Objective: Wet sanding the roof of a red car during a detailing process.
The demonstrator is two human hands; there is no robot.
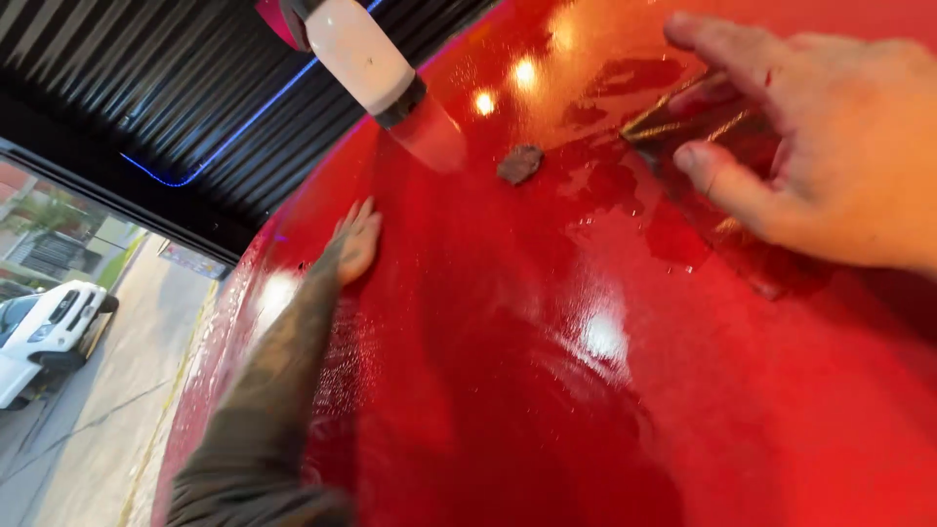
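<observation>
My right hand (830, 146) is at the upper right, fingers spread over a dark, flat abrasive-looking sheet (717, 122) that it presses against a wet, glossy red car panel (547, 390). The sheet is partly hidden under the fingers. My left hand (357, 239), in a dark sleeve, lies flat and open on the panel near its left edge and holds nothing. A small grey lump (519, 163) rests on the panel between the two hands.
A white bottle with a black end (363, 59) stands on the panel beyond the lump. Above is a dark corrugated ceiling with a blue light strip (224, 137). At the far left, a street outside holds a white car (44, 332).
</observation>
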